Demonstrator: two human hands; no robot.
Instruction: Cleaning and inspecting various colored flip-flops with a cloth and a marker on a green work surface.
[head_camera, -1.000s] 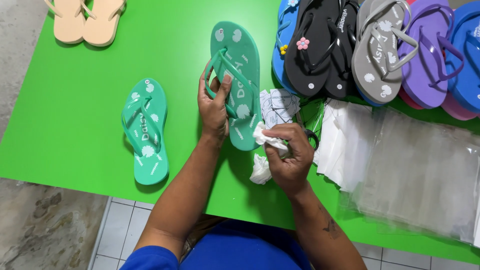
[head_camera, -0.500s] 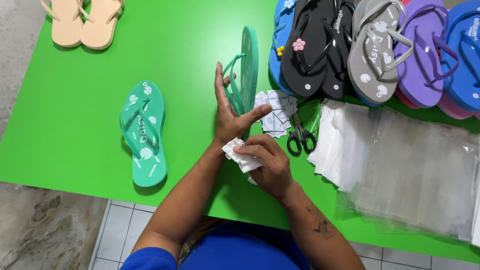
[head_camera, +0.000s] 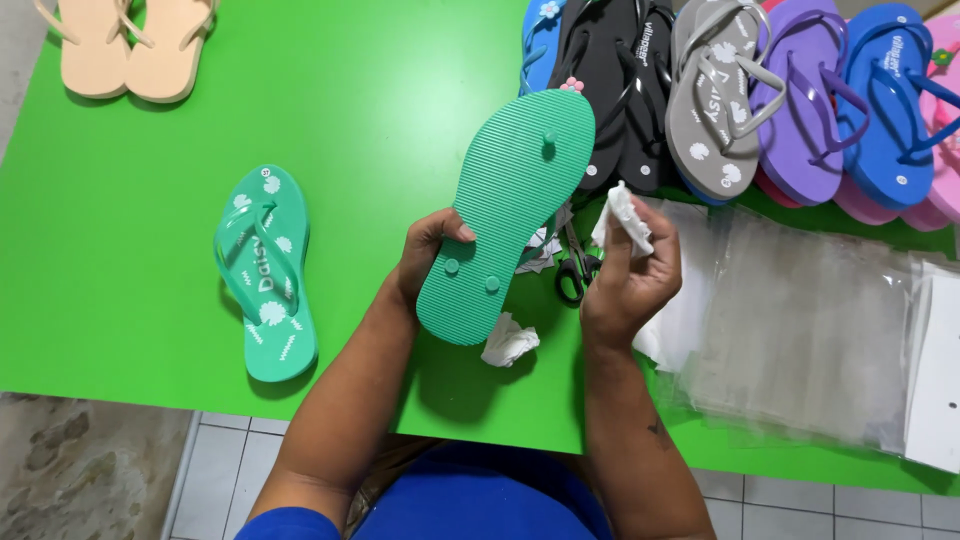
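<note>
Head view, all places given from the table (head_camera: 380, 90):

Left hand (head_camera: 425, 255): closed on the heel-side edge of a teal sandal (head_camera: 510, 210), thumb over the sole, fingers hidden behind it. It hovered above the table's near middle.

Teal sandal: held sole-up and tilted, toe pointing to the far side. The ribbed underside and its three strap plugs faced the camera, probably so that face could be reached by the other hand.

Right hand (head_camera: 630, 275): curled round a crumpled white cloth (head_camera: 622, 215), fingers pinched on it, raised just right of the sandal, apart from the sole.

Second teal sandal (head_camera: 268, 272): flat on the table's near left, strap side up, well apart from both hands. It looked like the mate of the held one.

White scrap (head_camera: 508, 340): lay on the table near the front edge, below the held sandal's heel.

Scissors (head_camera: 575, 275): black handles on the table between the two hands, partly hidden by the sandal.

Clear bags (head_camera: 810, 320): a flat stack at the table's near right, beside the right hand.

Sandal row (head_camera: 730, 90): black, grey, purple, blue and pink pairs overlapping along the far right edge.

Beige pair (head_camera: 130, 45): at the far left corner, side by side.
</note>
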